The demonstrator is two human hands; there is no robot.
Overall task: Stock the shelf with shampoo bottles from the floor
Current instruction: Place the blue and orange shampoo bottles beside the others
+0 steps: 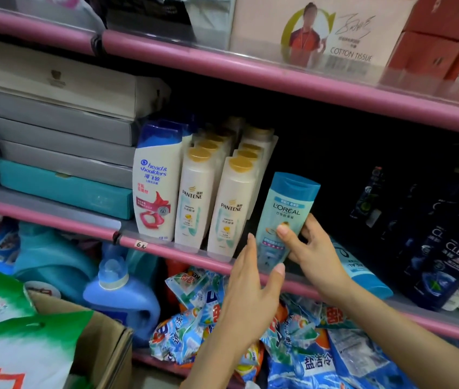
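A light blue L'Oreal shampoo bottle (287,211) stands upright at the front of the pink-edged middle shelf (172,254). My right hand (311,248) grips its lower part, thumb across the front and fingers behind. My left hand (253,287) hovers just left of the bottle with straight fingers, holding nothing. To the left stand two rows of white Pantene bottles (228,211) and a Head & Shoulders bottle (156,186). Another blue L'Oreal bottle (363,270) lies on its side behind my right forearm.
Dark Clear bottles (447,256) fill the shelf's right end. Flat boxes (60,141) are stacked at its left. A dark gap lies behind the held bottle. Below are blue detergent jugs (121,299), detergent bags (301,346) and a cardboard box (105,341). Tissue packs (329,32) sit above.
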